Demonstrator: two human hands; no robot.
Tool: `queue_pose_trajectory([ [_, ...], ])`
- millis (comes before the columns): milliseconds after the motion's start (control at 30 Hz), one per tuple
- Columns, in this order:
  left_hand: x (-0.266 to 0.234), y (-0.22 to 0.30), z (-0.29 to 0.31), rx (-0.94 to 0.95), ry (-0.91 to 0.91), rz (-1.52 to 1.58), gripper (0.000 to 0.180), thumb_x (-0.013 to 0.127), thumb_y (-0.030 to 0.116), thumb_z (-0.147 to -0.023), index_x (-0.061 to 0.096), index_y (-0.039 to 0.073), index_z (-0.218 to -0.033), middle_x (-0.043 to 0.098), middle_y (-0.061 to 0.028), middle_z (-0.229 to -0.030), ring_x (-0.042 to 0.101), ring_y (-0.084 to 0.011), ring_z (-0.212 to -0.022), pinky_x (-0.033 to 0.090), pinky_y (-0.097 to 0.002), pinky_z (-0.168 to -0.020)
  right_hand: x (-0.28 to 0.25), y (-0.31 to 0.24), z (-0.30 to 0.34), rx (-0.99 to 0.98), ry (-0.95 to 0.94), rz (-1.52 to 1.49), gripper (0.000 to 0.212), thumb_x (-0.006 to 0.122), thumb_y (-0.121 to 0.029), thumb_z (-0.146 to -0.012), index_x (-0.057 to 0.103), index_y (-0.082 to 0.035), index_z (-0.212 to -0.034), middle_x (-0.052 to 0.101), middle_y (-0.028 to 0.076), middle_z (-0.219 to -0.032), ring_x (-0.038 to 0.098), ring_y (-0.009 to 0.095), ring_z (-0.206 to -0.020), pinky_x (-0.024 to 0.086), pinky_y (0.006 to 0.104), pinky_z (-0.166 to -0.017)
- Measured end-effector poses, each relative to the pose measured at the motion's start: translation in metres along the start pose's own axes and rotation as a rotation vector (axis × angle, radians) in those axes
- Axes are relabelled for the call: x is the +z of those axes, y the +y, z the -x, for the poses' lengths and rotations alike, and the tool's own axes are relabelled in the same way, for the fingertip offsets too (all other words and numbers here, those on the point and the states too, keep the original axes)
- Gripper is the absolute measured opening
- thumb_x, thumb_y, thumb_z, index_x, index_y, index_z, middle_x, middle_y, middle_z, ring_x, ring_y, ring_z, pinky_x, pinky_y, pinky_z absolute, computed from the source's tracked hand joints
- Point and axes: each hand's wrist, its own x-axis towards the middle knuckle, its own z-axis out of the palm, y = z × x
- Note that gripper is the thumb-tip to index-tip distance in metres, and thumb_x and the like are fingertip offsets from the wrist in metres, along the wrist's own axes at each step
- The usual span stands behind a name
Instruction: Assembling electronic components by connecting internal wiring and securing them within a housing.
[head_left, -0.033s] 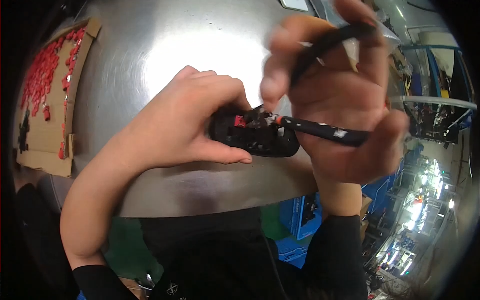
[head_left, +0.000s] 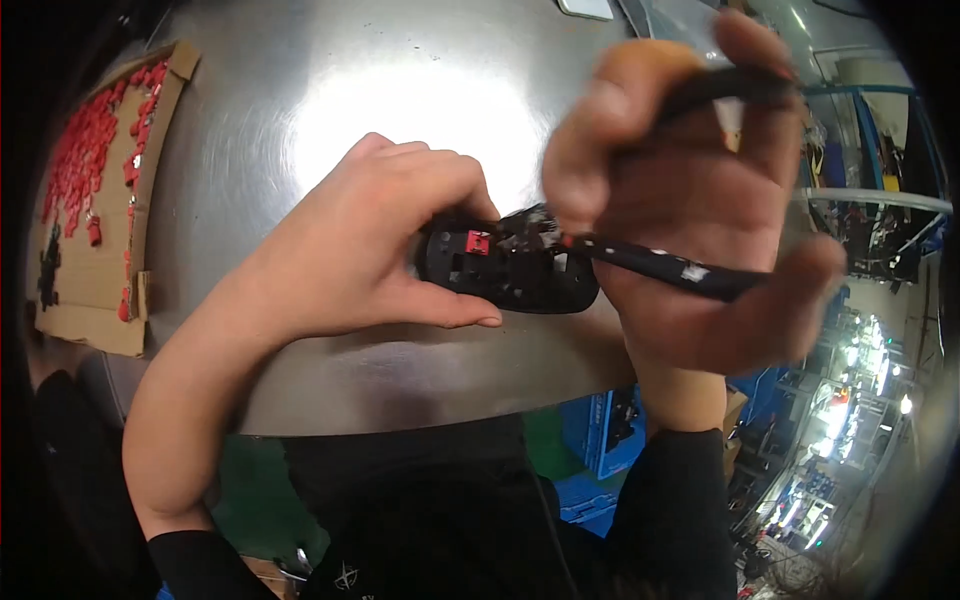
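Note:
My left hand (head_left: pixel 400 235) is closed round the left end of a black oblong plastic housing (head_left: pixel 520 290), thumb along its near side and fingers over the far side. A small red block (head_left: pixel 478 242) sits in its open upper face, with dark inner parts beside it. My right hand (head_left: pixel 690 200), blurred by motion, grips pliers with black handles (head_left: pixel 680 270) that are spread apart. The pliers' metal jaws (head_left: pixel 550 232) are at the housing's right half; whether they touch it cannot be made out.
The work rests over a shiny metal table (head_left: pixel 250 170). At the left lies a cardboard tray (head_left: pixel 112 290) with many red pieces (head_left: pixel 85 150) and some black ones. A white flat object (head_left: pixel 587 8) lies at the far edge. Blue crates (head_left: pixel 600 440) stand below the table's near edge.
My right hand and the pliers have shifted a little to the right, and the handles look wider apart. The red block shows more fully. My left hand has hardly moved.

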Motion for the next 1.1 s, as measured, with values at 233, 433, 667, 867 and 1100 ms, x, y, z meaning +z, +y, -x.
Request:
queue_pose_trajectory([
  [233, 0.002, 0.011, -0.003, 0.008, 0.052, -0.123, 0.052, 0.093, 0.039, -0.070, 0.062, 0.009, -0.098, 0.067, -0.0054, -0.091, 0.064, -0.0290, -0.092, 0.042, -0.0401, -0.090, -0.007, 0.003, 0.011, -0.092, 0.076, 0.021, 0.091, 0.055, -0.076, -0.093, 0.034, -0.015, -0.157, 0.055, 0.013, -0.114, 0.058, 0.021, -0.085, 0.049, 0.0342, -0.071],
  [433, 0.008, 0.001, 0.002, -0.032, 0.046, 0.062, 0.052, 0.092, 0.039, -0.070, 0.062, 0.010, -0.099, 0.067, -0.0064, -0.093, 0.064, -0.0306, -0.092, 0.042, -0.0410, -0.090, -0.003, 0.013, 0.011, -0.129, 0.081, 0.041, 0.088, 0.055, -0.080, -0.091, 0.040, -0.018, -0.152, 0.053, 0.010, -0.109, 0.057, 0.020, -0.082, 0.047, 0.0335, -0.068],
  [667, 0.008, 0.012, 0.002, -0.022, 0.117, -0.131, 0.050, 0.091, 0.039, -0.072, 0.060, 0.009, -0.097, 0.066, -0.0076, -0.091, 0.064, -0.0312, -0.094, 0.043, -0.0421, -0.090, 0.006, 0.020, 0.006, -0.146, 0.054, 0.091, 0.086, 0.055, -0.084, -0.088, 0.047, -0.022, -0.146, 0.052, 0.006, -0.102, 0.055, 0.018, -0.078, 0.045, 0.0327, -0.065],
  [867, 0.011, 0.014, 0.004, -0.105, 0.092, -0.099, 0.048, 0.092, 0.035, -0.069, 0.063, 0.013, -0.100, 0.063, -0.0063, -0.096, 0.060, -0.0307, -0.098, 0.039, -0.0415, -0.095, 0.012, 0.025, 0.003, -0.156, 0.031, 0.119, 0.085, 0.055, -0.087, -0.086, 0.052, -0.024, -0.142, 0.050, 0.002, -0.098, 0.053, 0.017, -0.075, 0.044, 0.0321, -0.063],
  [1100, 0.017, 0.013, 0.004, -0.116, 0.127, -0.089, 0.047, 0.090, 0.037, -0.072, 0.059, 0.011, -0.097, 0.062, -0.0079, -0.096, 0.060, -0.0314, -0.096, 0.039, -0.0434, -0.093, 0.023, 0.018, -0.001, -0.121, -0.003, 0.184, 0.087, 0.060, -0.085, -0.086, 0.050, -0.022, -0.144, 0.050, 0.004, -0.101, 0.051, 0.018, -0.076, 0.043, 0.0332, -0.064],
])
